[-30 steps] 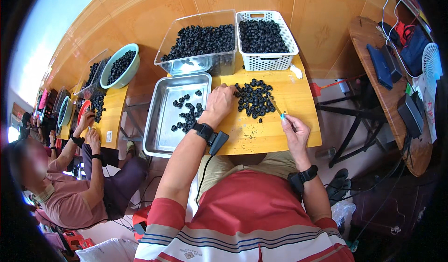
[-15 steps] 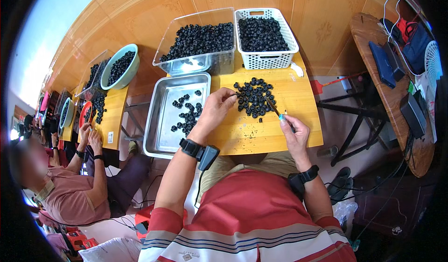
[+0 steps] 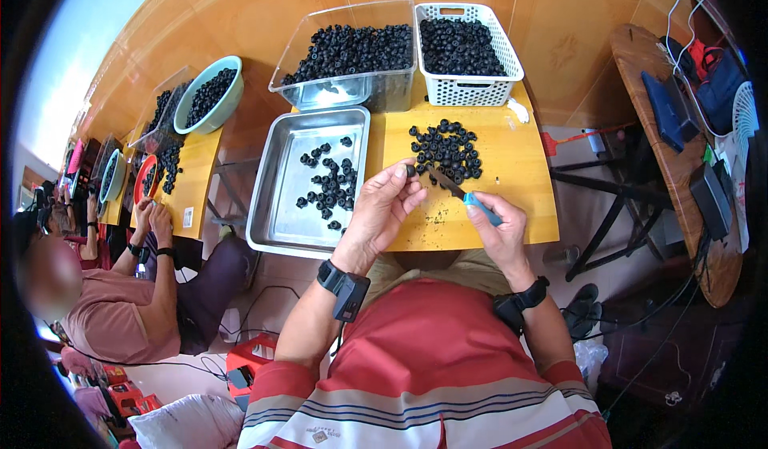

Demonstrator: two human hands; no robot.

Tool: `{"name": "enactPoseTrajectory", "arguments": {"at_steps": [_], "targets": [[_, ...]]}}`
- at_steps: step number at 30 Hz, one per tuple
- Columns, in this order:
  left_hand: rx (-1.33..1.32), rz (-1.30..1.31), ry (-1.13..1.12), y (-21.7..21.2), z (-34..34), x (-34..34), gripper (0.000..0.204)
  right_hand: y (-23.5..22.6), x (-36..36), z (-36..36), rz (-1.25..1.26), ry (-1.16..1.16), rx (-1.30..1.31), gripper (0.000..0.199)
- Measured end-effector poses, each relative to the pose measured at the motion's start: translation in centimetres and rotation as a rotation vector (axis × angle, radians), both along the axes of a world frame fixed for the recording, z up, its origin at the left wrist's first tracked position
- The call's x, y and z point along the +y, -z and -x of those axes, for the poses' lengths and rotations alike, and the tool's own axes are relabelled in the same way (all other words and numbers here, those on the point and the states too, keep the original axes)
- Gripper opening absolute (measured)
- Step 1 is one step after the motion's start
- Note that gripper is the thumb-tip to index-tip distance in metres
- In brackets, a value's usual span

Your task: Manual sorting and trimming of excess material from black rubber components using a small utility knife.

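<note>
Between the thumb and fingers of my left hand (image 3: pixel 379 202) is a small round black part (image 3: pixel 411 170) with a hole-like centre. My right hand (image 3: pixel 499 230) grips the blue handle of a knife (image 3: pixel 482 209). Its dark blade points up and left, with the tip close to the held part; I cannot tell whether they touch. Just beyond both hands, a loose pile of similar ringed black parts (image 3: pixel 448 146) lies on the yellow wooden table (image 3: pixel 512 181). Left of my left hand, a metal tray (image 3: pixel 276 209) holds several scattered ones.
A clear plastic bin (image 3: pixel 392 91) and a white perforated basket (image 3: pixel 472 89), both full of black parts, stand at the back. Small dark crumbs lie near the front edge. A person (image 3: pixel 128 305) works at the left beside a green basin (image 3: pixel 237 97). A wooden board (image 3: pixel 640 57) stands right.
My left hand has drawn back from the pile with a black part and turned palm-up. The knife has swung from the pile toward that part. The view has shifted slightly.
</note>
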State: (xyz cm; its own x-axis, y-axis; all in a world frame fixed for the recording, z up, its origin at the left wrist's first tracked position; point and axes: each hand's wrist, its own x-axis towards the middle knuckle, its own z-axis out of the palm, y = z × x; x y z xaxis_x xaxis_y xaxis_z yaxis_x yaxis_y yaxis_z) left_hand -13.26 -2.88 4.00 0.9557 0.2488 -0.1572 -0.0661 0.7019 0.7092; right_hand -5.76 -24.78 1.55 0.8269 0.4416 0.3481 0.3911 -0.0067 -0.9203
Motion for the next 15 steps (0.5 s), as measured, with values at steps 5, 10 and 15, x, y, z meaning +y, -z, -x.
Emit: {"name": "enactPoseTrajectory", "arguments": {"at_steps": [5, 10, 15], "targets": [[-0.043, 0.063, 0.032, -0.3, 1.0, -0.9, 0.025, -1.5, 0.7, 0.8, 0.015, -0.069, -0.112, 0.03], [-0.075, 0.084, 0.014, -0.2, 1.6, -1.4, 0.017, -1.7, 1.0, 1.2, -0.009, -0.088, -0.135, 0.031], [-0.105, 0.063, 0.009, -0.2, 2.3, -1.5, 0.015, -1.9, 0.8, 1.4, -0.025, -0.101, -0.122, 0.03]]}}
